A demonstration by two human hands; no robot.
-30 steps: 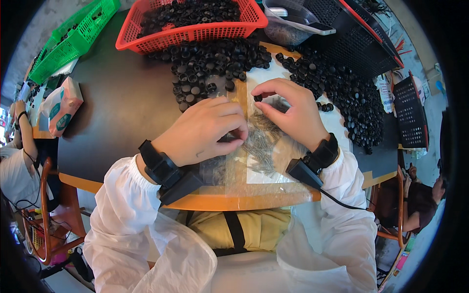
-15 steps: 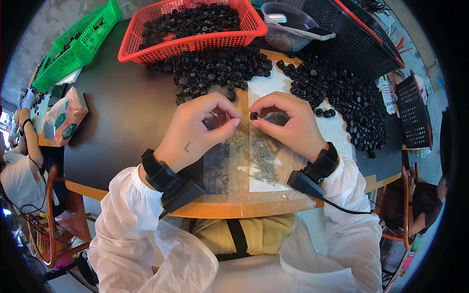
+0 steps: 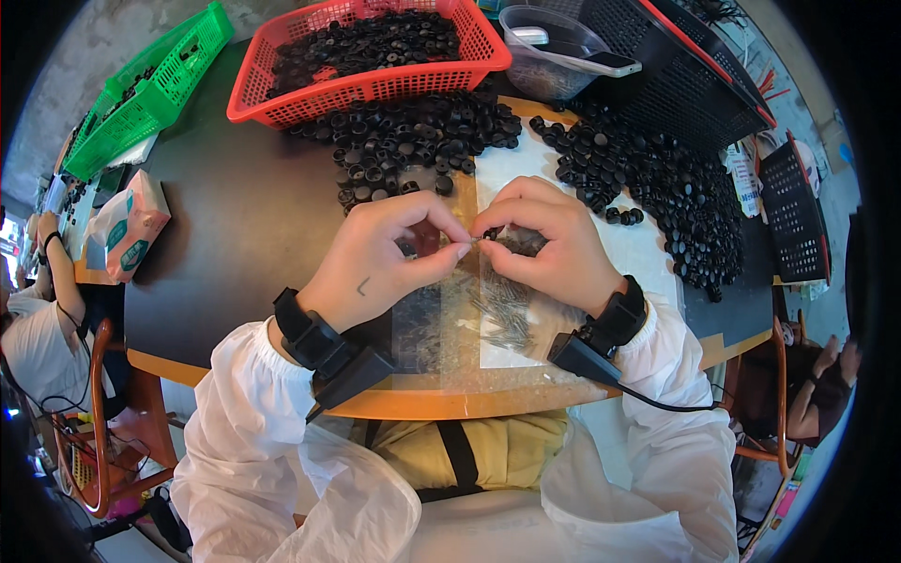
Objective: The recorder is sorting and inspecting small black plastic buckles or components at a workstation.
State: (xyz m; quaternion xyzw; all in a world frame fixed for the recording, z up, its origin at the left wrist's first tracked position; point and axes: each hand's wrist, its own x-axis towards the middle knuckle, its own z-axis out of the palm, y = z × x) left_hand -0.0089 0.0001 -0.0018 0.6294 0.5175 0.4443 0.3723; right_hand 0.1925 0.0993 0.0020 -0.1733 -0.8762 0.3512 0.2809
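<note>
Over the middle of the table, my left hand (image 3: 371,253) pinches a thin pin-like piece (image 3: 475,239) between thumb and forefinger; most of it is hidden by the fingertips. Facing it, my right hand (image 3: 558,235) grips a small black plastic cap (image 3: 491,233) between thumb and forefinger. The fingertips of both hands almost meet, with the pin at the cap. Below them, a loose pile of thin metal pins (image 3: 505,314) lies on a clear sheet. Beyond my hands are heaps of black round caps, one to the left (image 3: 404,141) and one to the right (image 3: 690,202).
A red basket (image 3: 375,86) of black parts stands at the back, beside a clear tub (image 3: 540,70) with a phone (image 3: 601,62) across it. Black crates (image 3: 694,84) stand right, a green basket (image 3: 174,84) and tissue pack (image 3: 131,225) left. People sit at both sides.
My hands have come closer together, the left fingertips moving right and slightly down toward the cap. The cap now sits more hidden between the fingers.
</note>
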